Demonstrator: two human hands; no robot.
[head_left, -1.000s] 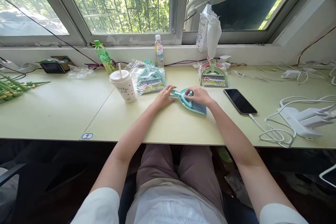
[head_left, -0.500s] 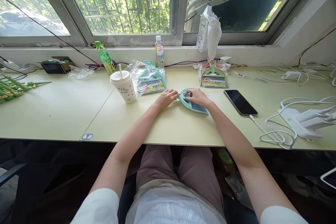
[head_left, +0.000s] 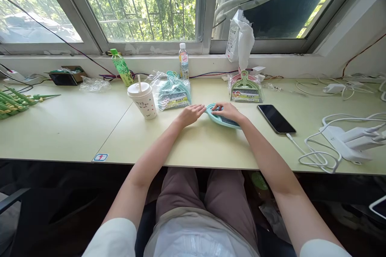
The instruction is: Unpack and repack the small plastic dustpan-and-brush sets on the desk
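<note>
A small teal dustpan [head_left: 217,120] with a dark-bristled brush [head_left: 228,121] lying in it rests on the table in front of me. My left hand [head_left: 192,114] is at the narrow handle end, its fingers together and touching the tip; their undersides are hidden. Over the pan, my right hand [head_left: 227,111] has thumb and fingers pinched on the brush's handle. The right wrist covers part of the pan's wide end.
Behind are bagged teal dustpan sets [head_left: 174,92], a bagged green set [head_left: 246,88], a lidded cup [head_left: 142,100] and two bottles, one green [head_left: 121,67], one clear [head_left: 183,61]. A phone [head_left: 276,119] charges at right beside a white power strip [head_left: 346,142] with looped cables.
The dustpan has tipped slightly, so its near rim shows more and the bristles less. Both hands keep nearly the same places. The whole view has shifted a little.
</note>
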